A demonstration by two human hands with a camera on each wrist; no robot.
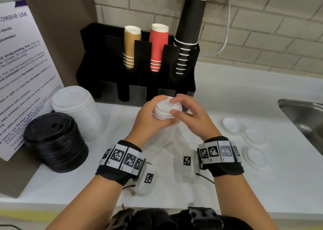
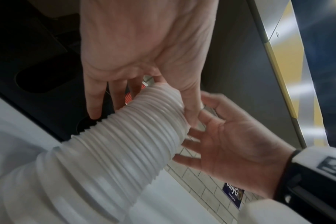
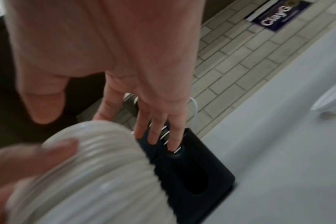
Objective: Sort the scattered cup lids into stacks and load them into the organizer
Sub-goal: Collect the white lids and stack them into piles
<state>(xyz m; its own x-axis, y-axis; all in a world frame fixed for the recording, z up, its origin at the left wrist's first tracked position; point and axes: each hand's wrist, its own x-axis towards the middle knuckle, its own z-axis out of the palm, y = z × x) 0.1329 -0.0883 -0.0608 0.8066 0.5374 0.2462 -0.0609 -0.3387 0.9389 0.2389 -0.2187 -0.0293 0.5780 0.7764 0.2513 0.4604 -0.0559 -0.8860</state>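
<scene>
Centre of the head view: tall stack of translucent lids (image 1: 166,114) standing on the white counter (image 1: 244,186), just before the black organizer (image 1: 97,58); left hand (image 1: 150,119) curled round its upper part, right hand (image 1: 192,114) with loosely spread fingers touching its top. Open counter lower centre and lower right, bounded by the near edge and the steel sink (image 1: 302,118) at right, with three loose clear lids (image 1: 251,139) between. Organizer's upper slots hold tan cups (image 1: 131,46), red cups (image 1: 158,48), black cups (image 1: 188,30); white lid stack (image 1: 78,107) and black lid stack (image 1: 54,140) stand at left.

White countertop (image 1: 227,93) holding a black cup organizer (image 1: 97,55), black lid stack (image 1: 54,142), white lid stack (image 1: 78,109), and loose translucent lids (image 1: 253,137).
</scene>
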